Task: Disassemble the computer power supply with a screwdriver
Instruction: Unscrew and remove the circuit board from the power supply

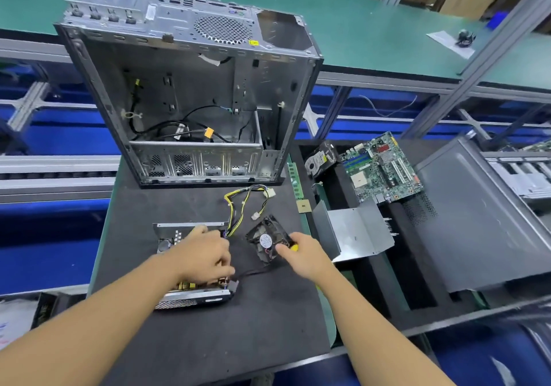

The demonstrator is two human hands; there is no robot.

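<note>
Where: the power supply [190, 297] lies on the table [238, 341] in front of me, lid off and board exposed, with the gutted case [190, 87] standing behind it.
Left hand: my left hand [205, 254] is clenched down into the power supply at its near right corner. It may be pinching the plug of the fan's lead [253, 272], but my knuckles hide the grip.
Right hand: my right hand [301, 254] is wrapped round the yellow-handled screwdriver [294, 247] and sits at the fan's right edge.
Fan: the fan [264, 241] is out of the housing and lies just beside the power supply, tied to it by the thin black lead.
Set aside: the cover [357, 230] rests to the right, near the motherboard [384, 167].
Stage: I judge the job well along, with the fan not yet unplugged and the board still seated.
Risk, lead: pulling on the wire and not the plug could tear it from its socket.
Risk, board: my bare fingers are among the components, and a capacitor holding charge could bite.
Risk, tool: with the screwdriver in my fist above the fan, a careless swing could crack a blade or snag the yellow wires [241, 203].
Risk, slip: the power supply is held by one hand only, so a hard tug could skid it across the table.
</note>
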